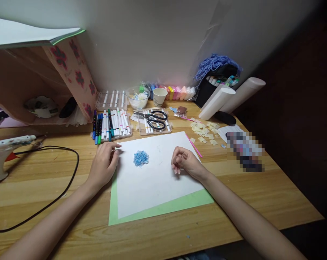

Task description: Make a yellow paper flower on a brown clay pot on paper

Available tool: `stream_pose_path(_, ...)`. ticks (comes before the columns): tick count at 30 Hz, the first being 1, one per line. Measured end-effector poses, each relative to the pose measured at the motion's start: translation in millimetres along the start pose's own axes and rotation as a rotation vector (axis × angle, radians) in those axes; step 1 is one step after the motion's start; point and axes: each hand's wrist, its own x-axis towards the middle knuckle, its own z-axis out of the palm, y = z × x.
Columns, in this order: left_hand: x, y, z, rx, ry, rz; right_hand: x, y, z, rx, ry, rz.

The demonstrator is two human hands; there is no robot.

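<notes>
A sheet of white paper (149, 191) lies over a pale green sheet (163, 207) on the wooden table. On its upper left part sits a small pile of blue shredded bits (141, 159), and a few tiny specks are scattered to the right of it. My left hand (105, 160) rests at the paper's left edge, its index finger and thumb apart, holding nothing. Over the right part of the paper is my right hand (185, 162), fingers curled in and thumb bent against them. Whether anything tiny is between those fingertips is hidden.
Behind the paper are markers (111, 122), black-handled scissors (155, 119), a clear bowl (137, 99) and a paper cup (160, 96). A pink stick (194, 146) and pale yellow scraps (202, 130) lie right. A glue gun (3, 155) with a looping black cable (71, 177) is left.
</notes>
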Motion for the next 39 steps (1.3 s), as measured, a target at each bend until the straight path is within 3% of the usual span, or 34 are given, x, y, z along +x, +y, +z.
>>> stream_pose_path(11,0,1,-0.7,-0.006,0.001,-0.013,-2,3,-1,-0.160,0.071,0.024)
stream_pose_path(20,0,0,0.3,-0.001,0.019,-0.068,-1,0,5,0.024,0.087,-0.019)
stream_pose_path(26,1,-5,2.8,-0.014,0.047,-0.204,-1,0,6,-0.028,0.132,-0.013)
stream_pose_path(32,1,-5,3.9,-0.009,0.035,-0.210,-3,5,2,0.014,0.085,-0.016)
stream_pose_path(36,1,-5,4.0,-0.007,0.030,-0.199,-3,3,7,-0.023,0.099,0.011)
stream_pose_path(39,1,-5,3.7,0.000,0.022,-0.187,-4,1,13,-0.152,0.124,-0.050)
